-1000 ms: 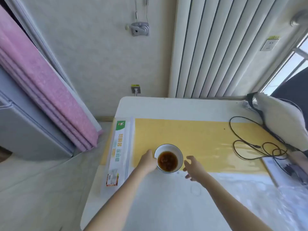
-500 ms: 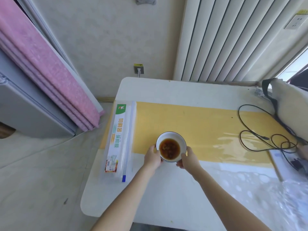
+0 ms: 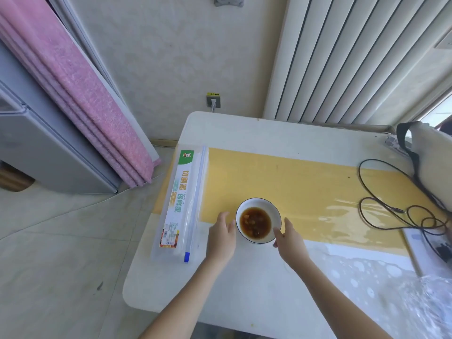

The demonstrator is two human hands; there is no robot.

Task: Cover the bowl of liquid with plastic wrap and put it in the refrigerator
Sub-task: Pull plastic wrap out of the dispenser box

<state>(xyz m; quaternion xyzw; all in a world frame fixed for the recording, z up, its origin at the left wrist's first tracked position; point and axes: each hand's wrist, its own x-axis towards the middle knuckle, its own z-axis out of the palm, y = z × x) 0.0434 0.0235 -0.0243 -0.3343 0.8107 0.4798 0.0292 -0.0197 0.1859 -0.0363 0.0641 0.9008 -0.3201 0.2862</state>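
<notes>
refrigerator (image 3: pixel 36 143) cropped, crumpled wrap (image 3: pixel 425 307) blurred

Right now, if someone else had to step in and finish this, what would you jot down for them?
Left hand: open, beside the bowl's left rim, holding nothing.
Right hand: open, fingertips at the bowl's right rim; no firm grip visible.
Bowl: on the table, at the near edge of the yellow mat, brown liquid inside, uncovered.
Plastic wrap dispenser: lying along the table's left edge, left of the bowl; no wrap pulled out.
Refrigerator: the grey appliance at far left looks like it; door appears closed.
Done: nothing yet.
Left: pull and cut wrap, cover the bowl, carry it to the refrigerator.
</notes>
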